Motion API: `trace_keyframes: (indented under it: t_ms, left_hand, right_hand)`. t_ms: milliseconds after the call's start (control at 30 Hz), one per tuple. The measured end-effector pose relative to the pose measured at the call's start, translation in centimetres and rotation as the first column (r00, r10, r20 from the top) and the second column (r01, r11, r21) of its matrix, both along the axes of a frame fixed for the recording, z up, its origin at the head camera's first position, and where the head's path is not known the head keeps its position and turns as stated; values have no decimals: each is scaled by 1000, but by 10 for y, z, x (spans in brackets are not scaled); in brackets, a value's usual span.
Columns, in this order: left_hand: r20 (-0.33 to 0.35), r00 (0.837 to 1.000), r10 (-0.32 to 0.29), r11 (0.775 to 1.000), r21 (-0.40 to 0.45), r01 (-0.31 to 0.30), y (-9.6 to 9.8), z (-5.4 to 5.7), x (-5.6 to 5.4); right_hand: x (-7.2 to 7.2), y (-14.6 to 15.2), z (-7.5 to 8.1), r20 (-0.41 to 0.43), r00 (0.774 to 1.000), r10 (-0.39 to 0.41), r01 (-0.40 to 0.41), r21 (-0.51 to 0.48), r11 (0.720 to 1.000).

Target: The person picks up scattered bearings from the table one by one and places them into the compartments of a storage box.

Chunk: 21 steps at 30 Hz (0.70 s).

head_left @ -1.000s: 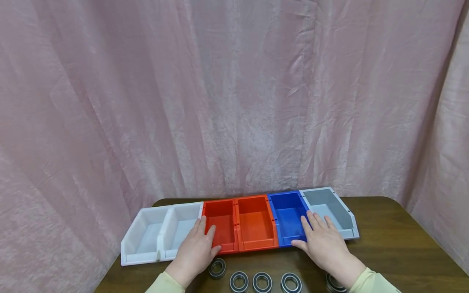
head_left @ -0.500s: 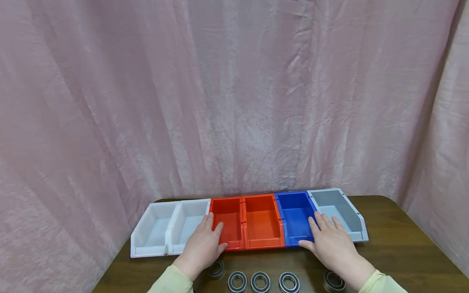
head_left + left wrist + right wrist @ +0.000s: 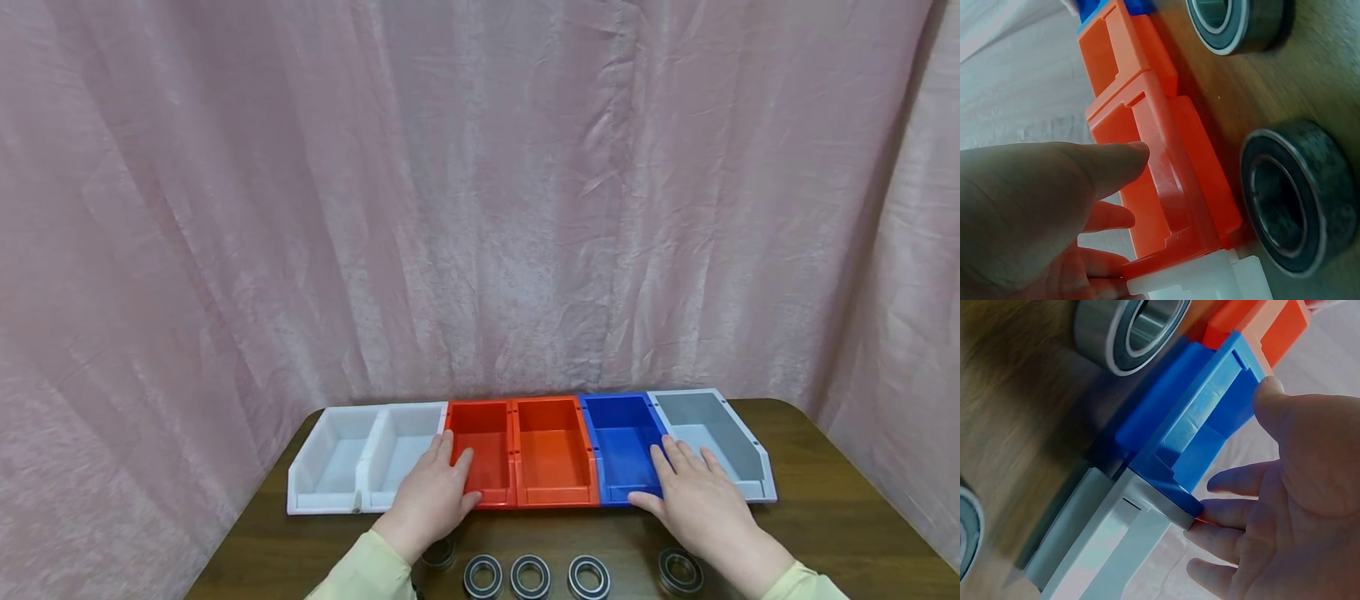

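Note:
A row of joined open plastic bins lies across the table: two white bins [image 3: 367,454], a red bin [image 3: 482,454], an orange-red bin [image 3: 553,450], a blue bin [image 3: 622,446] and a grey bin [image 3: 708,433]. My left hand [image 3: 433,500] rests, fingers extended, where the white and red bins meet; its thumb lies at the red bin's front lip in the left wrist view. Fingers spread, my right hand [image 3: 701,504] touches the blue-grey join, thumb near the blue bin's front. Neither hand grips anything.
Several ball bearings line the table in front of the bins, among them a bearing [image 3: 468,577] near the middle and a bearing [image 3: 663,572] beside my right wrist. Another bearing [image 3: 438,566] is partly hidden by my left wrist. A pink curtain [image 3: 480,208] hangs behind the table [image 3: 840,500].
The bin row has slid to the right with both hands on it. Its left end has swung away from me, so the row lies straighter. The bearings keep nearly the same places.

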<state>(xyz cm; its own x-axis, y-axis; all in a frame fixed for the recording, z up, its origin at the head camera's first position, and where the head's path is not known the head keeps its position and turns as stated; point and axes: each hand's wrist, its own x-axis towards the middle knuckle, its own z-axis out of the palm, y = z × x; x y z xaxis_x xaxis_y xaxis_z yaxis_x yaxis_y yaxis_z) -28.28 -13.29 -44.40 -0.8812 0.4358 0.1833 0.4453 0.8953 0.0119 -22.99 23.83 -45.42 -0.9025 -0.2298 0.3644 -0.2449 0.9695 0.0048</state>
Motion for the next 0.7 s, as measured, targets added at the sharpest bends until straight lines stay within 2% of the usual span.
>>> trace_keyframes:
  t_ms: [700]
  left_hand:
    - [-9,999,-32,999,-10,32,24,2,-5]
  right_hand:
    - [6,20,3,128,988,-82,85,-14,996]
